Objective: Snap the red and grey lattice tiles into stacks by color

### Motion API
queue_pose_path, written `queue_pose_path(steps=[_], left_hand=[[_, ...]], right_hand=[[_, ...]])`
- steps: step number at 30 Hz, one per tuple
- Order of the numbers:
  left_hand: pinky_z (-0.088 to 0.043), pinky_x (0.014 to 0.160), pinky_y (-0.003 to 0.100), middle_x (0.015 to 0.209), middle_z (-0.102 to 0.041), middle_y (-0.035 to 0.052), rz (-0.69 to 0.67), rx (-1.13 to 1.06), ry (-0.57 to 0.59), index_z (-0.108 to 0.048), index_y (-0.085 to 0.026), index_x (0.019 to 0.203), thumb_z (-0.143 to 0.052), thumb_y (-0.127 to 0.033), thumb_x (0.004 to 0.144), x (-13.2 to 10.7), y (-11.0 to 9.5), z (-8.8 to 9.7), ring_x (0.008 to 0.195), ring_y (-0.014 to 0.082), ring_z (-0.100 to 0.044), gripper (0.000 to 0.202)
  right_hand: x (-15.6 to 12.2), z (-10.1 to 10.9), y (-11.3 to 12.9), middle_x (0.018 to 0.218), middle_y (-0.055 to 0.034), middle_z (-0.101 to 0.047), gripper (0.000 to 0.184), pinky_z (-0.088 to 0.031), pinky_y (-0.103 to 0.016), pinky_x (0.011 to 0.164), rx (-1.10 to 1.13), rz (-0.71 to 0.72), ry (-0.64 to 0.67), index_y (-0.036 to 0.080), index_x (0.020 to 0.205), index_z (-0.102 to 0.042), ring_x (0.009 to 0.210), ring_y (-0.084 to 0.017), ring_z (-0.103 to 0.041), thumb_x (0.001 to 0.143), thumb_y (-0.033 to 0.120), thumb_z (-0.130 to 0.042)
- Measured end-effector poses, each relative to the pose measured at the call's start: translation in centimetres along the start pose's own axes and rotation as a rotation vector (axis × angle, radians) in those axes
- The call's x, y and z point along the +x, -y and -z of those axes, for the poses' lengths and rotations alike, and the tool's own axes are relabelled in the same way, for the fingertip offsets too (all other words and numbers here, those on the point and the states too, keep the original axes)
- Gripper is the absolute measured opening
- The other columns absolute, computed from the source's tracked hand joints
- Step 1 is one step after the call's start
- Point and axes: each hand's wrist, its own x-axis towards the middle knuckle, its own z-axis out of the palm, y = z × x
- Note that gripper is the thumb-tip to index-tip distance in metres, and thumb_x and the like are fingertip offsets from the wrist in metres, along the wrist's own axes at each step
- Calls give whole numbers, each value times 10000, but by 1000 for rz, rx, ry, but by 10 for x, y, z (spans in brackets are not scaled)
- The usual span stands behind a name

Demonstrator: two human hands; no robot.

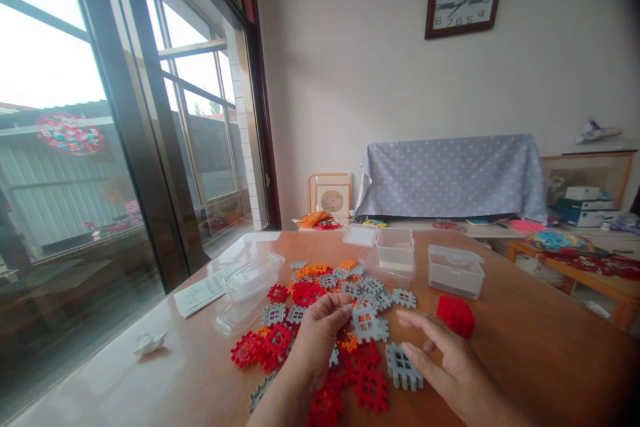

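Observation:
Over a spread of interlocking plastic tiles, my left hand (324, 328) pinches the edge of a grey window-patterned tile (369, 324). My right hand (447, 359) is apart from that tile, fingers spread and nothing in them. Just left of its thumb a grey tile stack (404, 367) lies on the table, and beyond its fingers stands a red tile stack (455, 317). Loose red tiles (371, 387) lie below my left hand; more grey tiles (374, 292) are heaped beyond it, with orange tiles (313, 271) farther back. My left hand and forearm hide part of the pile.
Clear plastic lids (250, 287) and a printed sheet (200, 295) lie left of the pile. At the back are an open clear box (396, 250) and another clear box (456, 271). A crumpled tissue (150, 343) rests on the wooden table (195, 367) near the window.

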Motion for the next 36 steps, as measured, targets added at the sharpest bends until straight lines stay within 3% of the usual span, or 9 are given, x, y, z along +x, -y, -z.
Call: queue_pose_path(steps=[4,7,11,16,19,25,30,33,36], left_hand=[[-372,593,204,752,-638,-10,77,-7,97,-672,-165,1019,-854,-372,685,-3,5,-7,613,90,-535,433],[-364,591,207,730,-619,-26,123,-11,163,-666,-161,997,-879,-383,661,-5,8,-12,589,79,-511,455],[-360,599,214,756,-628,-21,139,-20,229,-651,-157,1020,-880,-424,685,-8,11,-17,599,78,-513,486],[-421,684,236,885,-708,53,173,-73,273,-618,-154,1110,-867,-442,728,-14,9,-25,708,116,-609,539],[-456,754,265,911,-705,54,172,-66,287,-604,-165,1123,-860,-383,730,-17,6,-30,781,142,-639,517],[-383,672,228,794,-615,-19,42,191,269,-615,-164,1001,-762,-289,770,-16,2,-23,693,98,-525,302],[-360,609,230,769,-594,-17,-38,615,395,-660,-167,940,-648,-258,815,-19,0,-11,673,113,-481,155],[-375,635,234,825,-645,-5,-94,817,411,-685,-192,946,-569,-166,779,-22,0,-9,732,137,-531,205],[-366,641,244,840,-672,3,-147,986,377,-691,-208,893,-540,-126,726,-22,1,-10,759,158,-548,239]], right_hand=[[-4,6,15,1502,-82,-548,568,-495,-433,1093,41,9,72,316,1496,-474,1362,-267,-530,938,301,-580],[-5,9,29,1493,-97,-546,618,-548,-410,1019,71,29,168,307,1483,-511,1298,-284,-573,878,268,-632],[-3,3,30,1308,-96,-652,506,-588,-353,891,58,89,206,290,1377,-618,1087,-254,-665,873,249,-629],[1,-7,17,944,-41,-692,274,-555,-285,774,7,96,97,262,1172,-701,850,-191,-667,928,258,-577],[3,-8,15,862,-18,-672,209,-529,-269,731,9,67,44,244,1082,-703,772,-168,-650,965,262,-531],[4,-2,15,941,-31,-698,215,-517,-287,757,1,69,4,240,1085,-693,828,-181,-659,1002,298,-503],[2,8,14,1058,-53,-705,268,-542,-338,881,-54,32,-3,253,1195,-675,977,-217,-670,969,299,-539],[-2,15,8,1368,-69,-628,521,-460,-442,1106,-119,9,99,315,1390,-585,1284,-276,-573,875,282,-660],[-5,18,-1,1520,-70,-524,696,-405,-494,1171,-134,-43,209,353,1485,-506,1395,-308,-490,827,304,-727]])
